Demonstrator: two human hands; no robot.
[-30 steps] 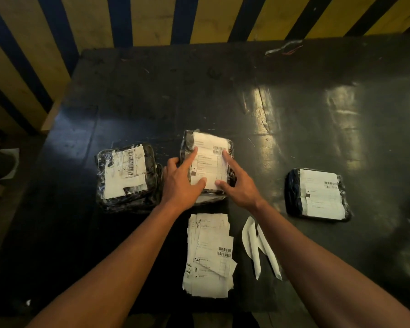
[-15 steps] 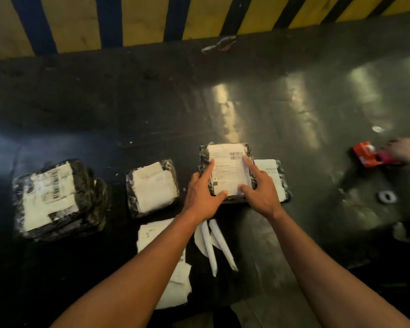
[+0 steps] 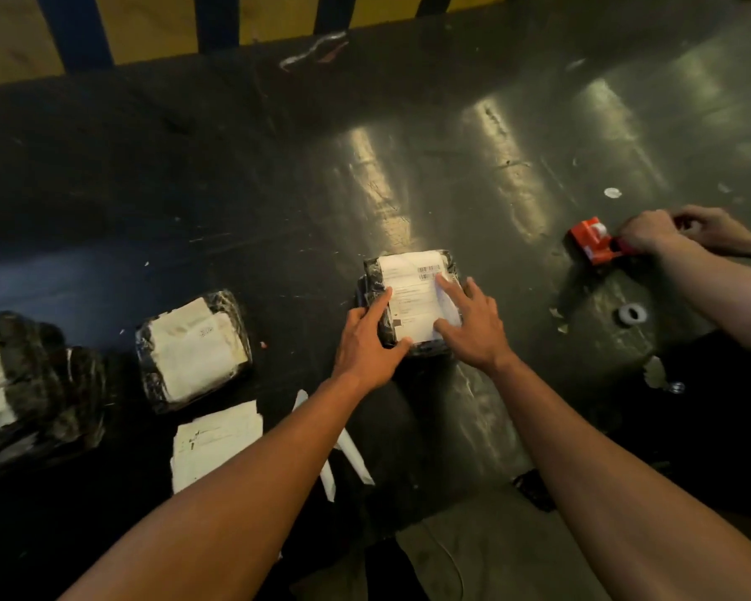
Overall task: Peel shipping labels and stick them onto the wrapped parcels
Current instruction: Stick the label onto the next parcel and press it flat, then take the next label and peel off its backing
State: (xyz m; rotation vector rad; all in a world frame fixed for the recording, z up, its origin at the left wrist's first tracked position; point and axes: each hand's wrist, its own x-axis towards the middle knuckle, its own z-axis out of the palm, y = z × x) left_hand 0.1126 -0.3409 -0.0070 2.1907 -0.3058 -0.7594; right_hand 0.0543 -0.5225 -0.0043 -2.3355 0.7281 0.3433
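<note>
A black-wrapped parcel (image 3: 373, 292) with a white shipping label (image 3: 412, 297) lies in the middle of the dark table (image 3: 235, 188). My left hand (image 3: 365, 344) grips its left near corner, thumb on the label and fingers curled over the left edge. My right hand (image 3: 473, 323) rests flat on the label's right side with fingers spread. A second labelled parcel (image 3: 191, 344) sits to the left, and a larger wrapped bundle (image 3: 31, 383) lies at the far left. A stack of label sheets (image 3: 217, 440) lies at the near edge, partly under my left forearm.
White backing strips (image 3: 352, 457) lie near the sheets. At the right, another person's hands (image 3: 651, 232) hold a red tape dispenser (image 3: 590, 245). A small tape ring (image 3: 631, 313) and paper scraps lie nearby. A yellow and blue striped wall (image 3: 148, 28) stands behind the table.
Both hands moved the labelled parcel to the right, over where the right-hand parcel lay. The view swung right, bringing another person's hands and a red dispenser into sight.
</note>
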